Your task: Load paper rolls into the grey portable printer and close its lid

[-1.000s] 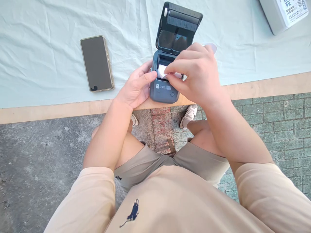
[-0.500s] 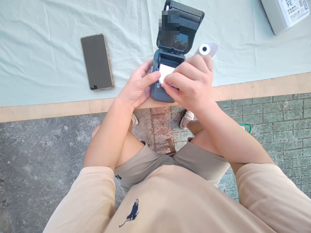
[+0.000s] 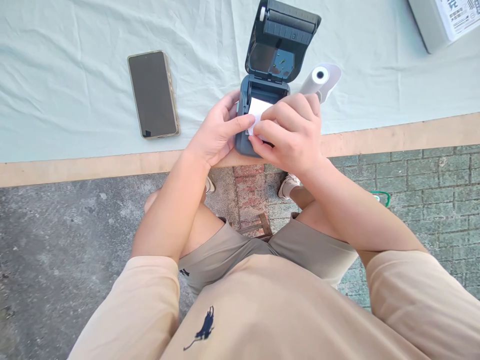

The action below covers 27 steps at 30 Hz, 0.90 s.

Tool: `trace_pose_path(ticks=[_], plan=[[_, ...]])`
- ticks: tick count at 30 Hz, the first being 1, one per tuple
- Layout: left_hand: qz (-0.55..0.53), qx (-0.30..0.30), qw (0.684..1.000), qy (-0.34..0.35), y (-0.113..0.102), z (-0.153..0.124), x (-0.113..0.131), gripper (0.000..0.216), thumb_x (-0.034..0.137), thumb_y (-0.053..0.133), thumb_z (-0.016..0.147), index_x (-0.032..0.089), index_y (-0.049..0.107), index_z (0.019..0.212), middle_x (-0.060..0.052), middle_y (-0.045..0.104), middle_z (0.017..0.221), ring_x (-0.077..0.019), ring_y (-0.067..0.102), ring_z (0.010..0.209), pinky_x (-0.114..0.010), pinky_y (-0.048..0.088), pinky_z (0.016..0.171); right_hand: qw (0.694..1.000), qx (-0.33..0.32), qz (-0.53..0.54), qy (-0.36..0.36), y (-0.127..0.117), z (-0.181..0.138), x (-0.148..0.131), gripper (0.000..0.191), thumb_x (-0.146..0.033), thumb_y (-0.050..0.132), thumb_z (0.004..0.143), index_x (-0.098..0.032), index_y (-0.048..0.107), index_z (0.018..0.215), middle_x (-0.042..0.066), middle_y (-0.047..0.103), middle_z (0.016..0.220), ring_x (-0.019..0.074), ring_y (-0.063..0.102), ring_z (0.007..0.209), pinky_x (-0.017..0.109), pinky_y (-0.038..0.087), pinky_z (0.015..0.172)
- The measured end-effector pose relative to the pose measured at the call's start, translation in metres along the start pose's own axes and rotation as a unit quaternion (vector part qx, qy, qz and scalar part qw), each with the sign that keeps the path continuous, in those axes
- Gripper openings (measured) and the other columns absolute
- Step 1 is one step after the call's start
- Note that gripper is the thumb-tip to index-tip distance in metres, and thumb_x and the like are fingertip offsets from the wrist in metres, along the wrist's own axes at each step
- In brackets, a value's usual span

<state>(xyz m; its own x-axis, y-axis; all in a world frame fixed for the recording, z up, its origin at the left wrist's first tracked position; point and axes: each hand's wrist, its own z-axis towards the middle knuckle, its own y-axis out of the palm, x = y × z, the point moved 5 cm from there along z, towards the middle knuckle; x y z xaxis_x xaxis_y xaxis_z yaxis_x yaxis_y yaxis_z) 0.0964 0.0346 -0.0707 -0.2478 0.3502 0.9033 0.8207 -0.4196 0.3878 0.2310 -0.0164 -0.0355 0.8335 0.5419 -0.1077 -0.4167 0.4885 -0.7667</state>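
A small dark portable printer (image 3: 245, 146) sits at the table's front edge with its lid (image 3: 258, 65) tipped up and back. My left hand (image 3: 219, 129) grips the printer's left side, its thumb lying on a white piece of paper (image 3: 258, 106) over the printer's opening. Thumb and forefinger of my right hand (image 3: 291, 129) pinch that paper's near edge, and the hand covers the printer's right side. Just behind my right hand lies a white paper roll (image 3: 310, 84) with a dark core hole and a loose flap at its right.
A phone (image 3: 153, 95) with a dark screen lies left of the printer. At the far right corner stands a grey box (image 3: 431, 25) with a printed label. A pale, wrinkled cloth (image 3: 75, 90) covers the table, whose tan front edge (image 3: 405, 135) borders the paved ground.
The printer, phone and box all appear shifted slightly right in the view. My right hand has moved a little left over the printer, exposing more of the paper roll. Both hands keep their grips.
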Motion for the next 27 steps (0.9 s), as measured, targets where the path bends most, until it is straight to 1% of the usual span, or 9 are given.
trace_pose_path(ticks=[4, 8, 11, 14, 17, 19, 22, 25, 27], plan=[[0.027, 0.009, 1.0, 0.012, -0.001, 0.0, 0.001, 0.061, 0.037, 0.087, 0.07, 0.024, 0.061, 0.124, -0.005, 0.072, 0.127, -0.0345, 0.06, 0.136, -0.049, 0.054, 0.112, 0.999, -0.013, 0.043, 0.005, -0.004, 0.001, 0.002, 0.025, -0.042, 0.049, 0.105, -0.026, 0.059, 0.09, 0.002, 0.07, 0.097, 0.025, 0.06, 0.092, 0.045, 0.037, 0.081], [0.039, 0.004, 0.999, 0.019, -0.003, 0.003, -0.003, 0.07, 0.039, 0.091, 0.066, 0.026, 0.06, 0.127, -0.005, 0.071, 0.131, -0.0353, 0.057, 0.139, -0.05, 0.053, 0.115, 0.994, -0.062, 0.053, 0.067, -0.009, 0.006, 0.014, 0.027, -0.043, 0.046, 0.106, -0.026, 0.063, 0.094, 0.006, 0.072, 0.105, 0.0278, 0.061, 0.099, 0.049, 0.041, 0.089], [0.061, 0.017, 0.998, 0.016, -0.006, 0.003, -0.005, 0.072, 0.041, 0.091, 0.065, 0.029, 0.06, 0.129, -0.005, 0.07, 0.133, -0.0363, 0.058, 0.139, -0.049, 0.055, 0.111, 0.99, -0.091, 0.056, 0.098, -0.014, 0.01, 0.023, 0.027, -0.041, 0.046, 0.106, -0.026, 0.064, 0.093, 0.007, 0.074, 0.105, 0.0299, 0.062, 0.106, 0.051, 0.041, 0.095], [0.07, 0.018, 0.997, 0.027, -0.007, 0.002, -0.005, 0.072, 0.039, 0.091, 0.064, 0.03, 0.06, 0.129, -0.005, 0.07, 0.131, -0.0359, 0.061, 0.135, -0.048, 0.056, 0.109, 0.994, -0.068, 0.064, 0.054, -0.018, 0.013, 0.019, 0.026, -0.037, 0.048, 0.105, -0.027, 0.065, 0.088, 0.004, 0.076, 0.098, 0.0291, 0.064, 0.106, 0.051, 0.041, 0.092], [0.048, 0.012, 0.998, 0.032, -0.006, 0.001, -0.004, 0.069, 0.04, 0.089, 0.067, 0.029, 0.06, 0.128, -0.004, 0.071, 0.128, -0.0356, 0.061, 0.135, -0.05, 0.054, 0.111, 0.997, -0.02, 0.07, -0.012, -0.02, 0.011, 0.011, 0.018, -0.034, 0.052, 0.102, -0.028, 0.066, 0.093, -0.001, 0.078, 0.098, 0.0265, 0.067, 0.102, 0.049, 0.043, 0.086], [0.023, 0.008, 0.999, 0.023, -0.004, 0.0, -0.004, 0.063, 0.043, 0.087, 0.069, 0.03, 0.061, 0.125, -0.003, 0.073, 0.124, -0.0354, 0.06, 0.136, -0.051, 0.054, 0.111, 0.996, 0.005, 0.076, -0.047, -0.019, 0.007, 0.007, 0.013, -0.038, 0.058, 0.099, -0.028, 0.067, 0.099, -0.002, 0.078, 0.098, 0.0256, 0.069, 0.1, 0.048, 0.043, 0.083], [-0.01, 0.005, 1.0, 0.016, -0.001, 0.001, -0.004, 0.055, 0.043, 0.086, 0.07, 0.032, 0.063, 0.119, 0.0, 0.074, 0.12, -0.0346, 0.057, 0.139, -0.051, 0.055, 0.11, 0.993, 0.033, 0.073, -0.085, -0.015, 0.0, 0.01, 0.024, -0.05, 0.061, 0.098, -0.03, 0.068, 0.109, -0.003, 0.078, 0.096, 0.026, 0.069, 0.097, 0.048, 0.042, 0.081], [-0.032, 0.007, 0.999, 0.02, 0.001, 0.002, -0.003, 0.048, 0.043, 0.086, 0.073, 0.031, 0.065, 0.114, 0.0, 0.075, 0.117, -0.0332, 0.054, 0.143, -0.048, 0.055, 0.11, 0.996, 0.023, 0.042, -0.072, -0.007, -0.007, 0.019, 0.023, -0.046, 0.052, 0.104, -0.035, 0.07, 0.113, -0.004, 0.077, 0.095, 0.0256, 0.069, 0.095, 0.05, 0.041, 0.083], [-0.043, 0.008, 0.999, 0.02, 0.001, 0.003, -0.003, 0.045, 0.046, 0.084, 0.076, 0.03, 0.066, 0.114, -0.001, 0.075, 0.119, -0.033, 0.055, 0.141, -0.047, 0.056, 0.11, 0.999, 0.003, 0.021, -0.038, -0.002, -0.01, 0.026, 0.024, -0.041, 0.049, 0.105, -0.037, 0.073, 0.108, -0.003, 0.076, 0.092, 0.0254, 0.069, 0.092, 0.051, 0.041, 0.084]])
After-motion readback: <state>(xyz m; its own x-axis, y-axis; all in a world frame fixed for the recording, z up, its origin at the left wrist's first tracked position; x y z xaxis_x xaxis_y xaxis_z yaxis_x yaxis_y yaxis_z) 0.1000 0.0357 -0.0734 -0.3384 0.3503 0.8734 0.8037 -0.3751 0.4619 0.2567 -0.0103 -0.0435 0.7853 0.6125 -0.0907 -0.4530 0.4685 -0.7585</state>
